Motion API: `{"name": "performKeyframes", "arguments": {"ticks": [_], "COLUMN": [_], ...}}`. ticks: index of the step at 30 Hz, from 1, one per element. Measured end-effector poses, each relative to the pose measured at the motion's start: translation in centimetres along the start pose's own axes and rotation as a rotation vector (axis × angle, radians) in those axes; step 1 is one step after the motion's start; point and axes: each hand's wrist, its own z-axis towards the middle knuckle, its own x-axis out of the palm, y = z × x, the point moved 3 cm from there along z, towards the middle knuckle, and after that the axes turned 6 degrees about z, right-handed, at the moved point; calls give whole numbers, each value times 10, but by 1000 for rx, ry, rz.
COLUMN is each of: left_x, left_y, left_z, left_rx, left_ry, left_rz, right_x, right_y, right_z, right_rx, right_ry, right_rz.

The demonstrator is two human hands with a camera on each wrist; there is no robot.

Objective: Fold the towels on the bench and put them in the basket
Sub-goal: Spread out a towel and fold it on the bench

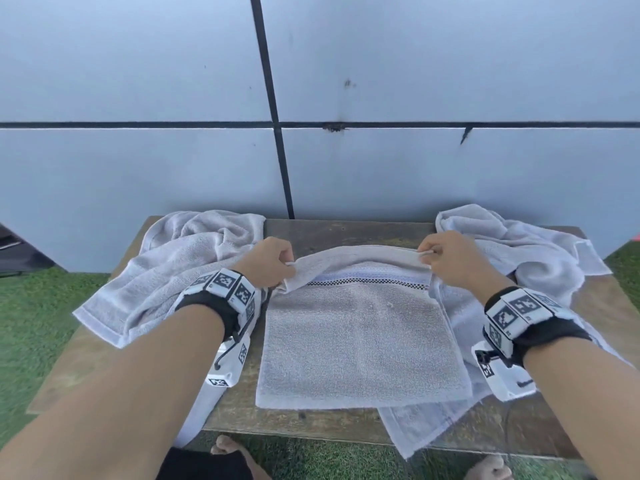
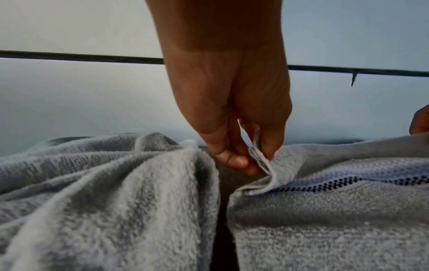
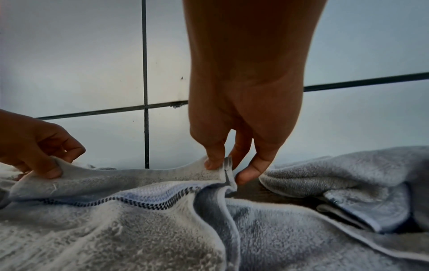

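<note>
A grey towel with a dark checked stripe lies flat in the middle of the wooden bench. Its far edge is lifted a little off the bench. My left hand pinches the far left corner between thumb and fingers. At the far right corner my right hand pinches the doubled hem. A crumpled grey towel lies on the bench's left side and another crumpled towel on the right side. No basket is in view.
A pale panelled wall stands right behind the bench. Green artificial grass surrounds it. My bare feet show under the near edge. The right towel hangs over the bench's front edge.
</note>
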Motion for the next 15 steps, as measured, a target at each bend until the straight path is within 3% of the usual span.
{"name": "performKeyframes", "arguments": {"ticks": [6, 15], "left_x": [-19, -57], "left_y": [-5, -15], "left_z": [-45, -127], "left_rx": [10, 56], "left_ry": [23, -100], "left_rz": [-90, -16], "right_x": [-22, -47], "right_y": [8, 24], "right_z": [-47, -122], "right_rx": [-99, -221], "right_ry": [-110, -263], "right_rz": [30, 57]}}
